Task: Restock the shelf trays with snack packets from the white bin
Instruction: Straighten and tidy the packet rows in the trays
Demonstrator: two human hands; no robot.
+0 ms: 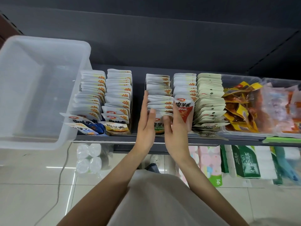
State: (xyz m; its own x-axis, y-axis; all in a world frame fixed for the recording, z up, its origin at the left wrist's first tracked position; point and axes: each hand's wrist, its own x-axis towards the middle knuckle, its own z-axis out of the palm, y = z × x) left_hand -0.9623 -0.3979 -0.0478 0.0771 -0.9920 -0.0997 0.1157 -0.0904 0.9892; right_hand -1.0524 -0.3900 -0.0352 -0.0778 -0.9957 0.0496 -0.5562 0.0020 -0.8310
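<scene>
Both hands are at the middle row of snack packets [160, 101], one on each side of it. The left hand [146, 123] lies flat along the row's 9 o'clock edge, fingers straight, thumb up near the packet tops. It presses, doesn't grasp. The right hand [176, 132] sits at the row's 3 o'clock side, fingers bent in toward the front packets; whether it pinches one or just pushes, can't tell, since the fingertips are partly hidden. Prob. the two hands are squaring the row up so the packets stand upright and tight, front to back.

The white bin [40, 88] rests at 9 o'clock of the rows, on the shelf [179, 141] edge and overhanging it. It looks empty inside, so the task seems nearly done, w/ only tidying left.

Packets stand in rows, faces toward the person, so labels show at the front. Each white top carries an orange "20%" mark. Front packets have a red oval logo and big Chinese characters, approx. "魔芋爽". One red packet [184, 110] in the next row at 3 o'clock stands taller than its neighbours, label plain to read. Front packets differ by colour: blue and tan in the left rows, green between the hands.

Further at 3 o'clock, a clear tray [241, 101] holds loose yellow and orange packets; their print is too small to read. Below the shelf sit green tissue packs [246, 162]; one pink pack shows "14".
</scene>
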